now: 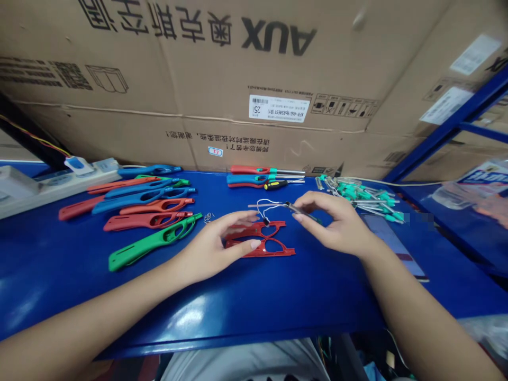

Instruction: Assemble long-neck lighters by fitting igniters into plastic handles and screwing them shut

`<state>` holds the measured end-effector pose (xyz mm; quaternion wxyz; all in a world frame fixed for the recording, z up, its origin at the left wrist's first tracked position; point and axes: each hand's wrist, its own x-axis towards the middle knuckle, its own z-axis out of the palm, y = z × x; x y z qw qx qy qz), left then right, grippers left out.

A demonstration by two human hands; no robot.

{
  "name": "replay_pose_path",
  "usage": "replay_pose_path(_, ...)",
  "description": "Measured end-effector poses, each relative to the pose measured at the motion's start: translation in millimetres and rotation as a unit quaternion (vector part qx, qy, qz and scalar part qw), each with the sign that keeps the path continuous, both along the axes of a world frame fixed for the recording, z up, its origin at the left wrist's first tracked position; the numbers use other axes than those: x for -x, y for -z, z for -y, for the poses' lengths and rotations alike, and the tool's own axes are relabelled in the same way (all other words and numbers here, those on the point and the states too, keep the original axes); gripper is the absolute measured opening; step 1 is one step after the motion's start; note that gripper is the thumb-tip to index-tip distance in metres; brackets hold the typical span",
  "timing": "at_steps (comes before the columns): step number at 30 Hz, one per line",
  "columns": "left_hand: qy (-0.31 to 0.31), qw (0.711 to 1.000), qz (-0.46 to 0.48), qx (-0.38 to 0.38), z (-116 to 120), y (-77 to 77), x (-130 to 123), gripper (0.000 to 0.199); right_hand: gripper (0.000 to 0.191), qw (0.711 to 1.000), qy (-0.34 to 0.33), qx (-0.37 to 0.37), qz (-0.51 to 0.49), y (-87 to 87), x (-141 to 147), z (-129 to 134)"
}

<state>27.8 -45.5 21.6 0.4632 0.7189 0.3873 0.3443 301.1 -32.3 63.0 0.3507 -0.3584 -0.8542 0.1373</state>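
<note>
Two red plastic shell halves (278,246) lie one behind the other on the blue table (238,307), near its middle. My left hand (222,243) is over their left ends, thumb and fingers apart; nothing shows between them. Thumb and fingers of my right hand (331,222) pinch a thin metal part with a white wire (266,201) looping out to its left. A small dark piece (266,222) hangs at the wire's end, just above the farther red half.
Red, blue and green lighter bodies (154,243) lie at the left, beside a white power strip (59,182). Behind are finished-looking lighters (248,180) and a screwdriver (275,185). Green-tipped metal rods (369,198) and a phone-like slab (397,246) are at right. A cardboard box (190,95) stands behind.
</note>
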Motion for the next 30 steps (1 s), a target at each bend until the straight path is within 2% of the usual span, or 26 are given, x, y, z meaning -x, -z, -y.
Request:
replay_pose_path(2, 0.016, 0.998, 0.042, 0.033, 1.8, -1.6, -3.4, 0.048, 0.003, 1.000, -0.010, 0.009, -0.002, 0.6, 3.2, 2.0)
replay_pose_path(5, 0.010, 0.998, 0.060, 0.035, 2.6, -2.2, -5.8, 0.042, 0.004, 1.000, -0.021, 0.016, -0.003, 2.2, 4.7, 2.8)
replay_pose_path(9, -0.022, 0.997, 0.068, 0.024, 1.1, -2.3, -4.8, 0.047, 0.006, 0.999, -0.038, 0.021, 0.001, 4.6, 5.2, 2.6)
replay_pose_path(12, -0.020, 0.996, 0.078, 0.030, 0.5, -5.3, -3.3, 0.049, 0.006, 0.999, -0.045, 0.021, 0.009, 5.5, 6.7, 2.9)
replay_pose_path(17, 0.002, 0.992, 0.117, 0.044, 1.0, -11.6, -1.3, 0.023, 0.006, 0.998, -0.054, 0.030, 0.022, 7.1, 8.8, 3.6)
replay_pose_path(20, 0.037, 0.980, 0.171, 0.092, 2.7, -14.1, -0.7, 0.035, 0.006, 0.997, -0.057, 0.035, 0.028, 7.3, 9.5, 4.4)
replay_pose_path(23, 0.054, 0.977, 0.155, 0.140, 5.8, -17.2, -1.0, 0.043, 0.006, 0.997, -0.065, 0.034, 0.033, 7.0, 10.8, 5.4)
replay_pose_path(27, 0.029, 0.987, 0.083, 0.132, 8.1, -21.3, -2.0, 0.046, 0.006, 0.996, -0.074, 0.040, 0.044, 7.2, 12.6, 5.9)
replay_pose_path(30, 0.025, 0.986, 0.096, 0.134, 7.6, -21.8, -1.8, 0.045, 0.006, 0.995, -0.081, 0.038, 0.044, 8.0, 13.4, 5.4)
